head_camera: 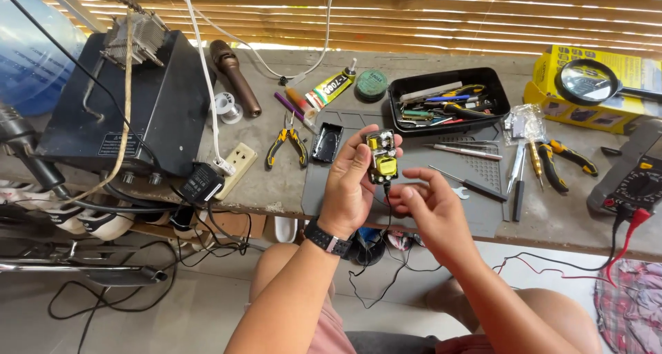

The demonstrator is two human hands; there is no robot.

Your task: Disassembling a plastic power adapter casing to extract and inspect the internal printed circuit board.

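— Two hands up over the tabletop (276, 181), right?

— Yes. The left hand (350, 181) holds a small circuit board (383, 158) with a yellow block on it, lifted above the grey mat (414, 209). Its fingers (364, 141) are closed round the board's left side, with the thumb lower on the same edge.

— And the right hand (431, 209)?

— Just below and to the right of the board. Its fingers (408, 177) are loosely curled, and the fingertips pinch a thin black wire (387, 219) that hangs from the board's bottom end down past the tabletop edge.

— What lies near the board?

— A black case half (327, 141) sits on the mat just left of it. Yellow-handled pliers (287, 145) lie further left, beside a white power strip (236, 162) and a black box (138, 105).

— Behind it?

— A black tray (448, 99) full of small tools, a glue tube (329, 89) and a round green tin (371, 85).

— To the right?

— A wrench (469, 185) and tweezers (463, 150) on the mat, then cutters (562, 162), a screwdriver (535, 159), a magnifier (590, 82) on a yellow carton (552, 95), and a multimeter (631, 178) with a red lead (624, 240) drooping off the edge.

— Anything on the wrist?

— A dark watch (329, 241) on the left one.
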